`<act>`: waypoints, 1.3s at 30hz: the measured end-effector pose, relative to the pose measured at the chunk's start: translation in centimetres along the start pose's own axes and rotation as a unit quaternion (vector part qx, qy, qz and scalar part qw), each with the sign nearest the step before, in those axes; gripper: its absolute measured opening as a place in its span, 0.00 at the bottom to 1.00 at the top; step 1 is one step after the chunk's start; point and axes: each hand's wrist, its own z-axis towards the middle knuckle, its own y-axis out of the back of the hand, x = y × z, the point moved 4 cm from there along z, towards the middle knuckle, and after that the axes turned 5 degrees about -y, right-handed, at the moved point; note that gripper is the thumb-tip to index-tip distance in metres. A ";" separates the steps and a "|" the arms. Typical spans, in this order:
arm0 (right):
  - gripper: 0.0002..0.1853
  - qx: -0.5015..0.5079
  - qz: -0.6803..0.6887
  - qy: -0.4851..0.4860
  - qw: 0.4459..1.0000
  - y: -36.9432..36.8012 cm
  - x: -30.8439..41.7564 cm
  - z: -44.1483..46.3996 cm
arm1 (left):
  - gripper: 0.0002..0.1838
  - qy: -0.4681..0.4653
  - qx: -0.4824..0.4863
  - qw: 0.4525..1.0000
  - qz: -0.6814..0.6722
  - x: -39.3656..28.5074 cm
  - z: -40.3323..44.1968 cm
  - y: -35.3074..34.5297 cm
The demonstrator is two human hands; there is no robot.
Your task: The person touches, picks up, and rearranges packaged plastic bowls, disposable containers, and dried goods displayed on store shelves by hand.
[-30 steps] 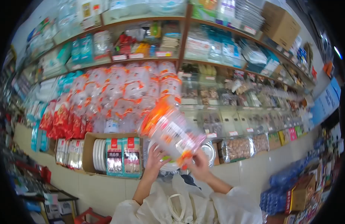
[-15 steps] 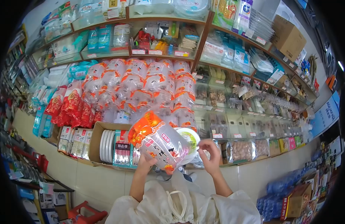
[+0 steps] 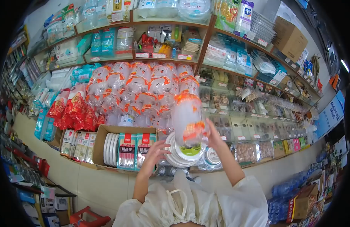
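My right hand (image 3: 215,137) grips the side of a clear-wrapped pack with orange print (image 3: 189,117), apparently disposable bowls; it is blurred by motion and tilted over the shelf front. Below it, a stack of white round plates (image 3: 175,156) with a green label on top stands at the shelf edge. My left hand (image 3: 155,156) is open beside that stack, its fingers spread near the plate rims; whether they touch cannot be made out. Behind, many similar orange-printed packs (image 3: 139,83) are piled against the shelf.
A cardboard box (image 3: 101,145) holds white plates and packs of chopsticks (image 3: 127,151). Red bags (image 3: 74,102) lie to the left. Bagged dry goods (image 3: 246,152) line the right shelf. A red stool (image 3: 88,215) and blue-wrapped bottles (image 3: 279,202) stand on the floor behind me.
The orange-printed pack went from my left hand to my right, moving right and up toward the pile. My left hand opened. The white plate stack and the chopstick packs are now more exposed.
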 end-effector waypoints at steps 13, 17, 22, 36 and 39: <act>0.50 -0.059 -0.157 0.085 0.982 0.3 15.7 20.9 | 0.16 0.034 -0.393 0.913 0.105 2.1 -17.3 10.4; 0.47 -0.120 -0.281 0.029 0.952 1.2 15.0 24.1 | 0.16 0.038 -0.448 0.886 0.111 2.6 -20.9 10.4; 0.48 -0.113 -0.330 0.006 0.937 2.4 14.7 24.6 | 0.17 0.023 -0.434 0.896 0.093 3.1 -20.4 9.3; 0.42 -0.144 -0.258 0.064 0.953 9.0 12.9 19.8 | 0.17 0.032 -0.323 0.938 0.119 3.1 -14.2 9.4; 0.40 -0.122 -0.197 0.065 0.971 12.6 10.3 17.4 | 0.15 0.034 -0.277 0.952 0.128 2.8 -11.5 9.3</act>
